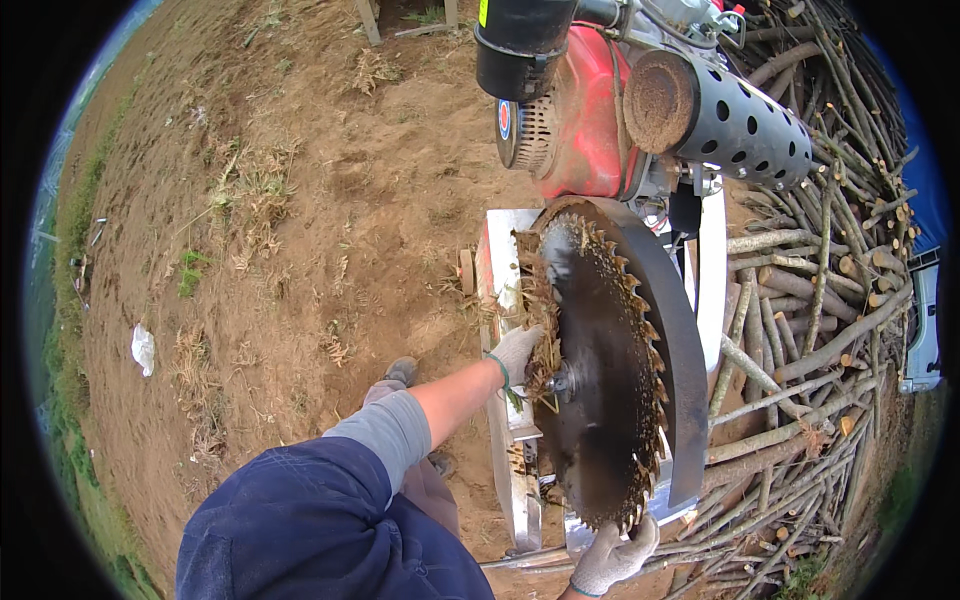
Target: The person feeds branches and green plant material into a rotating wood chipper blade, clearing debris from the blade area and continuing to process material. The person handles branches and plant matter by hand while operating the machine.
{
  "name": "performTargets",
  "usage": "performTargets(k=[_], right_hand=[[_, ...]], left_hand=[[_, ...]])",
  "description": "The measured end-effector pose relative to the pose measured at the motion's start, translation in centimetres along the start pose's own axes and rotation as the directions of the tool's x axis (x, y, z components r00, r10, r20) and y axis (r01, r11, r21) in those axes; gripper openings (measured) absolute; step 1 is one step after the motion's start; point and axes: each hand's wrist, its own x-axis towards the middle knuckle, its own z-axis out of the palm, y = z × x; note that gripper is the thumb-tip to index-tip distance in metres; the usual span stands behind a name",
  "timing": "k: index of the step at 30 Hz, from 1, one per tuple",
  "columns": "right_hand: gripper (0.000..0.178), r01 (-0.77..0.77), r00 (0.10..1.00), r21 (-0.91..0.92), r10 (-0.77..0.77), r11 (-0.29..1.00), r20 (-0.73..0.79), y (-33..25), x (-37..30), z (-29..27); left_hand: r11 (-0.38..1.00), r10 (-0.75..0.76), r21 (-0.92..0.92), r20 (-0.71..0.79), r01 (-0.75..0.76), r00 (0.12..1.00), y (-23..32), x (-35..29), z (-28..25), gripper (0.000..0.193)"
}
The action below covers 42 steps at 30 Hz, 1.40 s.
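Observation:
A large dark circular saw blade [605, 430] with a toothed rim stands upright in front of me, with a curved guard [680, 350] along its right side. My left hand [517, 352], in a pale work glove, reaches in left of the blade's hub. Its fingers are closed in a clump of dry plant debris [543, 345] caught between blade and frame; the fingertips are partly hidden. Down at the blade's lower edge is my gloved right hand [615, 557]. Its thumb and fingers lie on either side of the teeth there.
A red engine [590, 120] with a perforated muffler [745, 120] sits beyond the blade. The white metal frame [510, 470] runs along its left. Piled cut branches [800, 330] fill the right side. Bare brown soil [330, 200] lies to the left, with a white scrap [143, 350] on it.

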Motion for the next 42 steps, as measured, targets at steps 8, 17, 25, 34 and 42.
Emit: performTargets(k=[8,17,25,34,42], right_hand=[[0.031,0.129,0.921,0.411,-0.263,0.902,0.287,-5.8,-9.4,2.7],[0.076,-0.593,0.598,0.591,-0.193,0.546,0.778,-28.1,-2.7,25.6],[0.103,0.248,0.603,0.493,-0.531,0.834,0.595,-46.1,-4.4,29.7],[0.069,0.240,0.602,0.154,-0.272,0.958,0.751,-44.6,3.5,48.3],[0.050,0.694,-0.176,-0.009,0.182,0.720,0.967,-31.6,7.1,67.7]], left_hand=[[0.933,0.100,-0.359,0.209,-0.019,0.973,14.9,-13.5,-7.2,0.043],[0.841,0.279,-0.519,0.177,-0.151,0.944,22.7,-20.9,-18.9,0.039],[0.582,0.545,-0.418,-0.436,-0.697,0.716,33.1,-25.3,-28.8,0.025],[0.389,0.487,-0.097,-0.823,-0.916,0.294,40.6,-30.8,-53.7,0.026],[0.586,0.061,0.102,-0.995,-0.804,-0.082,33.9,-33.5,-72.3,0.040]])
